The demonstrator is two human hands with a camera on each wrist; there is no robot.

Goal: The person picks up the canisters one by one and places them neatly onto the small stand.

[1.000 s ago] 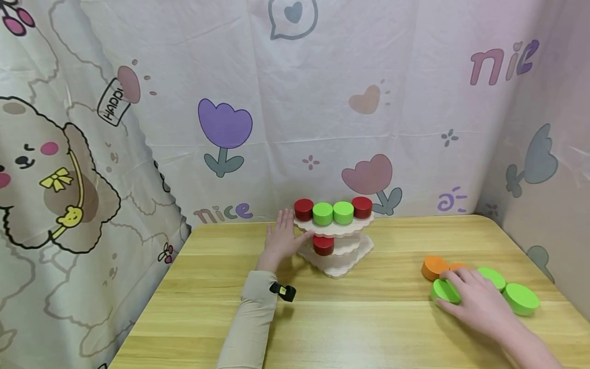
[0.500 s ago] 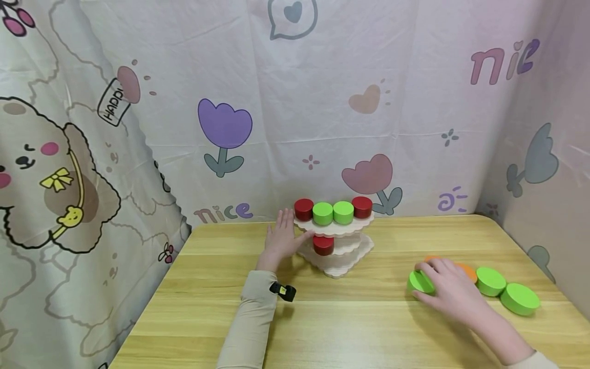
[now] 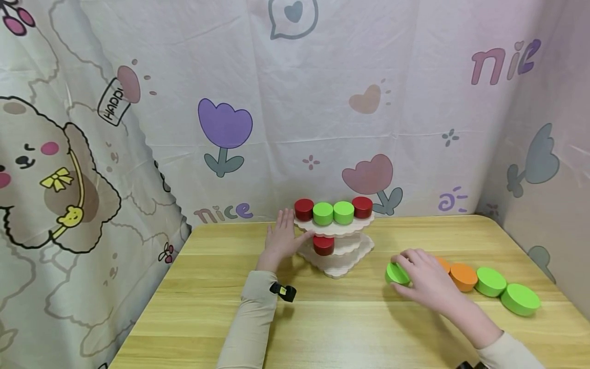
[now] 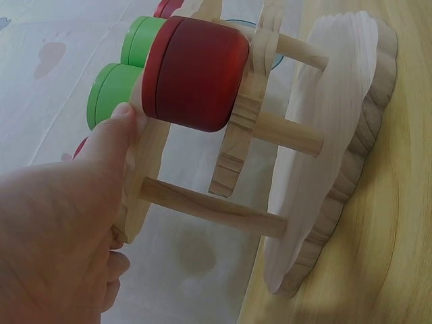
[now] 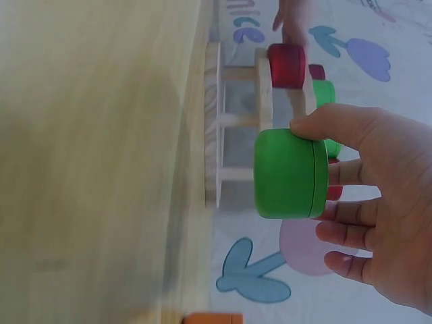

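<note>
A pale wooden tiered stand [image 3: 338, 266] with scalloped edges stands at the table's far middle. Along its top tier sit two green cylinders [image 3: 322, 214] between two red ones [image 3: 303, 209]; another red cylinder [image 3: 323, 245] is on the tier below. My left hand [image 3: 282, 239] holds the left edge of the top tier, its thumb [image 4: 111, 138] on the front side and fingers partly hidden behind. My right hand [image 3: 428, 279] grips a green cylinder [image 5: 287, 174] with a groove near one end, thumb on one side, right of the stand and apart from it.
Right of the stand, a row of loose cylinders lies on the wooden table [image 3: 322, 328]: an orange one [image 3: 463, 277], another orange partly behind my right hand, and two green ones [image 3: 520, 299]. A printed cloth [image 3: 295, 102] hangs behind and at the sides.
My right hand has carried the green cylinder leftward from the loose group toward the stand, uncovering the orange cylinders. The left hand and the stand have stayed put.
</note>
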